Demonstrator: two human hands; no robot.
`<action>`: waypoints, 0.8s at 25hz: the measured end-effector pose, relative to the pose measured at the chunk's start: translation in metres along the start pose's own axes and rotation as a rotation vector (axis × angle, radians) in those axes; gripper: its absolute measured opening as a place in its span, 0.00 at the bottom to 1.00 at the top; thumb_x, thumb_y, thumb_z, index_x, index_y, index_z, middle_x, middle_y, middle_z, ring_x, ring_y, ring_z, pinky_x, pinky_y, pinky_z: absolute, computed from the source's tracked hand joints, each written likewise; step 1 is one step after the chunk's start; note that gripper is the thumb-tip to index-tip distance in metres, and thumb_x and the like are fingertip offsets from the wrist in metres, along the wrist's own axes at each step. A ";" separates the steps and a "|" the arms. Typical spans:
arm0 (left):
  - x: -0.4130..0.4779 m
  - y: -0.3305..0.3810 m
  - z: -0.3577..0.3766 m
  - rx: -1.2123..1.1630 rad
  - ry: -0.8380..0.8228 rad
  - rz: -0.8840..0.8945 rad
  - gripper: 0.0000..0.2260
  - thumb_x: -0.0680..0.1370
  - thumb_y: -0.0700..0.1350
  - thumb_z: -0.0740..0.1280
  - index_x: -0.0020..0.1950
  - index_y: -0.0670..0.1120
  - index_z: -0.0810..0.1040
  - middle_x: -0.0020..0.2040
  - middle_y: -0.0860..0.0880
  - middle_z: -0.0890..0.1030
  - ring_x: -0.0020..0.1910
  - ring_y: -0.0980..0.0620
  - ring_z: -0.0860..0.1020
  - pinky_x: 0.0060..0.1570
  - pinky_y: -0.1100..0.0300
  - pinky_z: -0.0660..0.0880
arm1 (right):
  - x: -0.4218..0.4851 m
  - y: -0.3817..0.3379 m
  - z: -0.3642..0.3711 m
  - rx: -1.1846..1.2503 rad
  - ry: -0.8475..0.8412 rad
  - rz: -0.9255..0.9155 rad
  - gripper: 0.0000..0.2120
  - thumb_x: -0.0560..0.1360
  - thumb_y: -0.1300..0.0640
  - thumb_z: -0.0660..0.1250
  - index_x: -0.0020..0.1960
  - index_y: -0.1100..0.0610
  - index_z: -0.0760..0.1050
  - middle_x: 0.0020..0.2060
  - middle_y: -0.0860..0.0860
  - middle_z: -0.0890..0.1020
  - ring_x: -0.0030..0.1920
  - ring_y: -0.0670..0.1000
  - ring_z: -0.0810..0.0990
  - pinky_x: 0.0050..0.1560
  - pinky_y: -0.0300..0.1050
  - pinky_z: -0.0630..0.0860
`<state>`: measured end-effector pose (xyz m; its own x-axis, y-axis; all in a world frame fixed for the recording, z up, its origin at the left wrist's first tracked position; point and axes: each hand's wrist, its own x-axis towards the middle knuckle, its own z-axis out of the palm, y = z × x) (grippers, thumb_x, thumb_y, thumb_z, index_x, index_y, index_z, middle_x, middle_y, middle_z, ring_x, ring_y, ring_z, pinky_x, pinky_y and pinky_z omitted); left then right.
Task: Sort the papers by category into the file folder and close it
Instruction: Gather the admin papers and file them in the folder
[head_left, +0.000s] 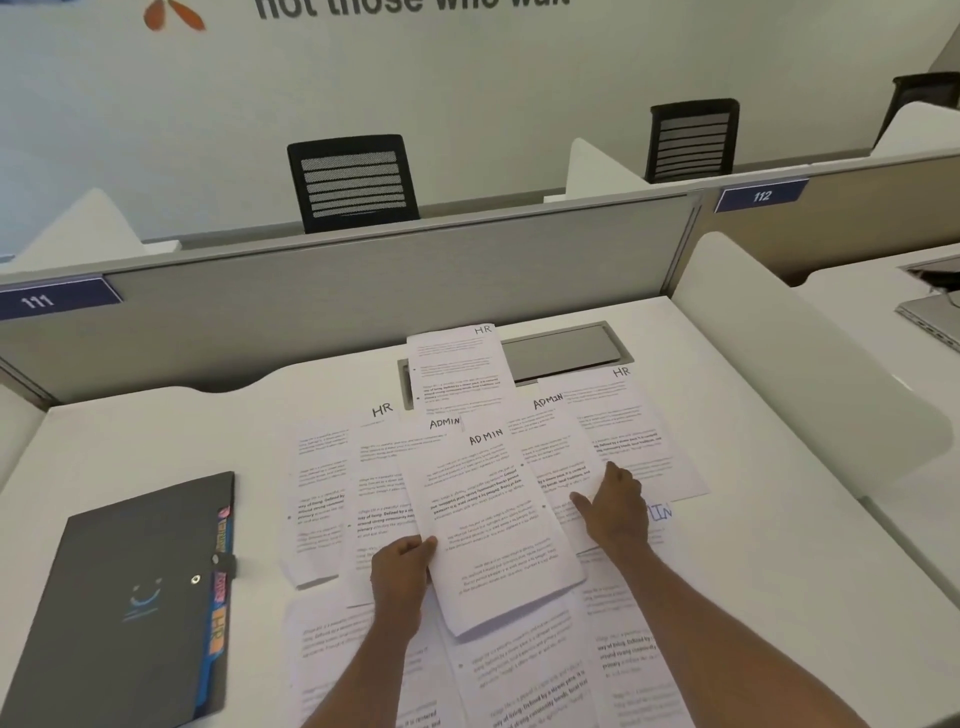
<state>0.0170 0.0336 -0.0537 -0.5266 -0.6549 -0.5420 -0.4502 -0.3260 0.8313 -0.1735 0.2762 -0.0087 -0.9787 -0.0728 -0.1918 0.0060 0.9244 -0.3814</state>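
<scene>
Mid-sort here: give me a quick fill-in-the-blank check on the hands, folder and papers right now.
1. The left hand grips a sheet marked ____.
2. The dark file folder lies untouched and ____.
3. The right hand rests on the spread papers, holding ____.
4. The farthest sheet is marked ____.
Missing words: ADMIN; closed; nothing; HR.

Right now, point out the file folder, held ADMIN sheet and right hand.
file folder (114, 561), head view, dark cover.
held ADMIN sheet (493, 525), head view, page middle.
right hand (615, 512), head view, back of hand.
</scene>
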 end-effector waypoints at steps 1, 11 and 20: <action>-0.002 -0.001 0.000 0.003 -0.009 0.011 0.06 0.77 0.40 0.75 0.40 0.42 0.87 0.41 0.44 0.89 0.48 0.35 0.87 0.53 0.36 0.84 | 0.001 -0.001 0.003 -0.061 0.005 -0.006 0.38 0.75 0.41 0.71 0.75 0.60 0.63 0.69 0.57 0.73 0.69 0.57 0.72 0.66 0.52 0.75; -0.007 0.000 0.000 0.021 0.009 0.053 0.04 0.78 0.41 0.75 0.45 0.44 0.88 0.42 0.49 0.90 0.45 0.43 0.88 0.51 0.44 0.85 | 0.010 -0.020 -0.014 -0.065 0.208 -0.064 0.17 0.79 0.58 0.69 0.66 0.60 0.73 0.57 0.56 0.82 0.59 0.57 0.80 0.60 0.51 0.76; -0.007 0.004 0.000 0.017 0.020 0.030 0.03 0.77 0.42 0.76 0.45 0.44 0.88 0.41 0.48 0.90 0.46 0.41 0.88 0.51 0.42 0.86 | -0.007 -0.071 -0.113 0.126 0.413 -0.151 0.07 0.83 0.60 0.64 0.52 0.59 0.81 0.46 0.56 0.86 0.41 0.58 0.81 0.40 0.42 0.68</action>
<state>0.0190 0.0371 -0.0468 -0.5259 -0.6778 -0.5139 -0.4462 -0.2945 0.8451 -0.1902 0.2529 0.1222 -0.9703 -0.0241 0.2408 -0.1427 0.8605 -0.4891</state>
